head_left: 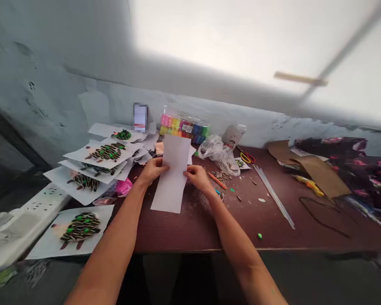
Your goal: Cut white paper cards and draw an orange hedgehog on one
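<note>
Both my left hand [154, 170] and right hand [196, 176] are pinching a white paper sheet [170, 197] at its edges, holding it square on the tabletop [178, 235].

I can't read anything from here. The card [140, 117] at twelve o'clock is pixelated over, with only a red stripe showing. The clear bag of clay tubs [184, 126], just toward one o'clock from it, carries a small label, too tiny to make out. The white sheet of paper [173, 186] shows no print.
</note>
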The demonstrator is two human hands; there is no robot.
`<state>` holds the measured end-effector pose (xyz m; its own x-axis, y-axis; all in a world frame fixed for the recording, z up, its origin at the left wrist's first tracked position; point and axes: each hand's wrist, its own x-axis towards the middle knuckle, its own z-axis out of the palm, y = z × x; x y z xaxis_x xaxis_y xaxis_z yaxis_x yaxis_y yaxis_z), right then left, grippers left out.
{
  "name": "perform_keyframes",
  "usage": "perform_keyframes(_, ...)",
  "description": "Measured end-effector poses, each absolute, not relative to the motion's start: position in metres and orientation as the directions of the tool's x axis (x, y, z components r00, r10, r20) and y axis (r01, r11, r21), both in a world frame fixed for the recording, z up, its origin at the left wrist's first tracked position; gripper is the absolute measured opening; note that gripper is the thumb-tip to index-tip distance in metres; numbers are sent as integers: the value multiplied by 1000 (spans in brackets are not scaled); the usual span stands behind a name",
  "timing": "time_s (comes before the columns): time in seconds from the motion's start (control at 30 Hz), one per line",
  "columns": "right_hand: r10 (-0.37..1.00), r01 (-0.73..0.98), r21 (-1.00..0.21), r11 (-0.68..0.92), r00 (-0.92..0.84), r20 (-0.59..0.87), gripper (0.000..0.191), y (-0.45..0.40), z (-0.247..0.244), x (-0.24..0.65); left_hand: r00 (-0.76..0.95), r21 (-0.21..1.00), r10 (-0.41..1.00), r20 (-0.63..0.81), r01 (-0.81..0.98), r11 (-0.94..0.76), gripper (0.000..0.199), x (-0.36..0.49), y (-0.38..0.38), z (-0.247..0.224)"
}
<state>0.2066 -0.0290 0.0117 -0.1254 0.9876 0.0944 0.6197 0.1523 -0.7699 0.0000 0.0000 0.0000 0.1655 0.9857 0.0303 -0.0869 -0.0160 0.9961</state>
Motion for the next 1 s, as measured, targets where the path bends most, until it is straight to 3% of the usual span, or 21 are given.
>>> perform_keyframes(0.17, 985, 786, -594, 172, -119, 128, 11, -38, 10, 200, 246, 995, 964, 97, 8, -102, 29, -6, 9, -10)
perform_keyframes(0.33, 982, 923, -345, 173, -136, 130, 17, -47, 13, 191, 237, 906, 954, 185, 336, -259, 17, -16, 13, -18)
perform_keyframes(0.43, 975, 930, -306, 203, -165, 147, 25, -50, 16, 189, 241, 846, 953, 185, 454, -279, 11, -17, 11, -20)
perform_keyframes(0.57, 968, 919, -309, 244, -209, 142, 29, -52, 18, 189, 271, 827, 946, 174, 481, -290, 10, -18, 9, -21)
perform_keyframes(0.77, 951, 927, -213, 309, -304, 57, 32, -58, 21, 188, 303, 843, 950, 76, 489, -224, 20, -28, 13, -23)
perform_keyframes(1.0, 943, 939, -104, 328, -331, -14, 35, -64, 28, 182, 212, 858, 963, 167, 451, -248, 28, -24, 11, -16)
